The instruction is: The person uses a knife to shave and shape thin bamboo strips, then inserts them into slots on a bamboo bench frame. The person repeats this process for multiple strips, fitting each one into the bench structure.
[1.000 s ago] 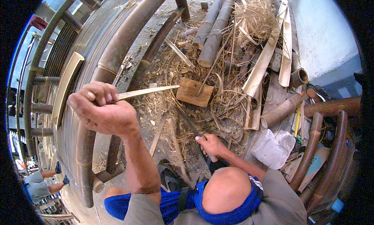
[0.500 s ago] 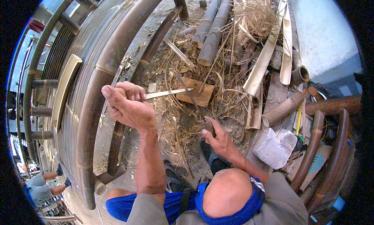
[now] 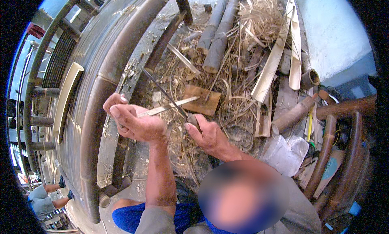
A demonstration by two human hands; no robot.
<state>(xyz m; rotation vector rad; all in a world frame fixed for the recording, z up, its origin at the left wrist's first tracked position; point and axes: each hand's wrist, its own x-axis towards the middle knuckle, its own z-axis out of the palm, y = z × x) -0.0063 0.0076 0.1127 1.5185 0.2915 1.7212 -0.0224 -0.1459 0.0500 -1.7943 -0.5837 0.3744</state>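
Observation:
My left hand is closed round one end of a pale bamboo strip. The strip's far end lies over a worn brown wooden block on the littered floor. In my right hand I grip the short handle of a knife. Its long, narrow dark blade points up and to the left, crossing the strip between my left hand and the block. Whether the edge touches the strip I cannot tell.
A bamboo bench stands at the left with a split bamboo piece on it. Bamboo poles, pale split lengths and a heap of shavings lie beyond the block. A whitish block sits at the right, near brown bamboo pieces.
My right hand has moved left and slightly up, swinging the knife across the strip toward my left hand. My left hand has turned and dropped a little, still holding the strip.

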